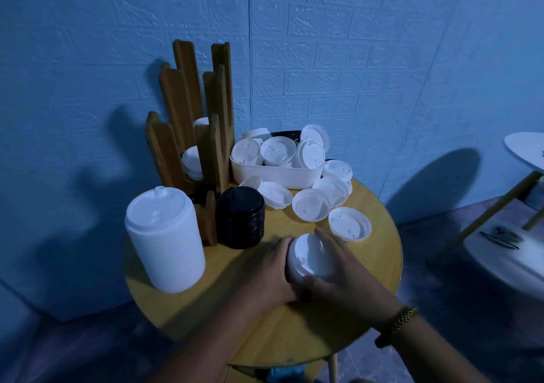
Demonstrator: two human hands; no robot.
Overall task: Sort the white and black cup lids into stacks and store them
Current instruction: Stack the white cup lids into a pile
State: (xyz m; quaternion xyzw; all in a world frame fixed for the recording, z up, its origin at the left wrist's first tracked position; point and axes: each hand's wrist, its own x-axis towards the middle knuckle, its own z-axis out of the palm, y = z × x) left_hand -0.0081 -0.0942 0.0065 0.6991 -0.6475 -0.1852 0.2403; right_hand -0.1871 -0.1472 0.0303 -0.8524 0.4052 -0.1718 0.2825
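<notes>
On the round yellow table [376,265], both my hands hold a short stack of white lids [309,257]. My left hand [265,270] grips its left side and my right hand [344,276] wraps its right side. A tall stack of white lids [164,241] stands at the table's left edge. A stack of black lids [241,217] sits beside the wooden lid holder [194,135], which has white lids in its slots. Several loose white lids [310,209] lie behind my hands. A white tub [273,173] at the back is full of white lids.
A blue brick-pattern wall stands close behind the table. Another white table [527,150] with slanted wooden legs is at the far right. A dark lid edge [287,133] shows behind the tub. The floor is dark tile.
</notes>
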